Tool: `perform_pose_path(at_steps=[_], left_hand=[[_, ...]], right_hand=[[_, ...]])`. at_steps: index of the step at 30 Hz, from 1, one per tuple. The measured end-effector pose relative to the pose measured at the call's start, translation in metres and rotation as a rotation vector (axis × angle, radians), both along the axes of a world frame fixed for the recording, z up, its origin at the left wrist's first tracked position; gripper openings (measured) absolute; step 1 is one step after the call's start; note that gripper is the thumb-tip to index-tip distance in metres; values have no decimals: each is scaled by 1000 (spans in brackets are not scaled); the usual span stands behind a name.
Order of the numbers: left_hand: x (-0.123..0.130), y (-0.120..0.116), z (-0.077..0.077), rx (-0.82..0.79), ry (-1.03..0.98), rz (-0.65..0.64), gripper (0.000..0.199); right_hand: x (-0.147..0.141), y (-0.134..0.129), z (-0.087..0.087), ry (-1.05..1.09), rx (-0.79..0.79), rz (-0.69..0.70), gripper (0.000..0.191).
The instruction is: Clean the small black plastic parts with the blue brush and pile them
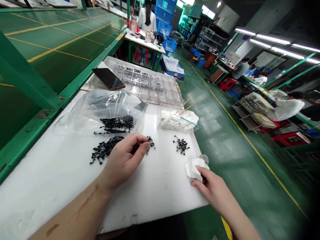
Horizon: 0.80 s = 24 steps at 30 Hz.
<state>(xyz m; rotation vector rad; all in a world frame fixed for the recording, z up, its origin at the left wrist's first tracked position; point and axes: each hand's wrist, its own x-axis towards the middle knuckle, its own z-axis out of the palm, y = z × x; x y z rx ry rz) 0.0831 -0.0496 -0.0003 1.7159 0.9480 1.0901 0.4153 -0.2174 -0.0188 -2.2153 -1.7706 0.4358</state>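
A: Grip first. Left hand (pixel 125 160)?

B: Thumb and forefinger (pixel 141 140) pressed together, tips right at a small cluster of black moulded parts (pixel 150 143). Whether a piece sits between them is too small to tell.

A: Right hand (pixel 212 189)?

B: Fingers curled, pressing a crumpled white tissue (pixel 196 170) against the board. A scrap of clear plastic (pixel 204 159) lies just behind it.

A: Where are the black parts?

B: Four lots, all on a white work board (pixel 155 196). A larger heap (pixel 106 150) lies just left of the left hand, a separate cluster (pixel 181 145) sits well right of it, and more (pixel 116 124) rest inside or against a clear plastic bag (pixel 100 113). Each looks like small pieces branching on thin runners.

A: Farther out?

B: Past the bag, a clear compartment tray (pixel 142 83) holding small dark items. A phone (pixel 108 78) lies face down on its left corner. Right of the bag, a white cloth bundle (pixel 177 121) with two wooden sticks (pixel 186 106) and a thin blue stick (pixel 192 123) across it.

A: Beyond the bench?

B: Green workbench (pixel 32 133) to the left. A co-worker (pixel 147 16) stands at a far table (pixel 145 43), blue crates (pixel 163 15) beside them
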Motion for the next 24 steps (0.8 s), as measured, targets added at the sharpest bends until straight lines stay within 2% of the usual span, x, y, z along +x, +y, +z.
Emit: perform_pose_path(at_steps=[2,3,6,8,11,14,18,24], left_hand=[[0,0,1,-1,-5,3,17],[1,0,1,4,-4,4,16],[3,0,2,41,-6,-6,13],[3,0,2,76,1,-17,12],[2,1,3,126,27,2,10],[-2,3,4,84,21,64,10],[-4,7,6,-5,-15,109,12],[2,9,8,61,43,36,10]], right_hand=[[5,1,26,38,-104,9,62],[5,4,40,26,-93,13,67],[-15,34,74,-66,169,57,46],[-44,71,82,-38,244,158,27],[-90,130,67,-12,105,276,9],[-115,164,37,-17,48,306,6],[-114,163,9,106,39,296,9],[-110,155,2,54,0,374,4]])
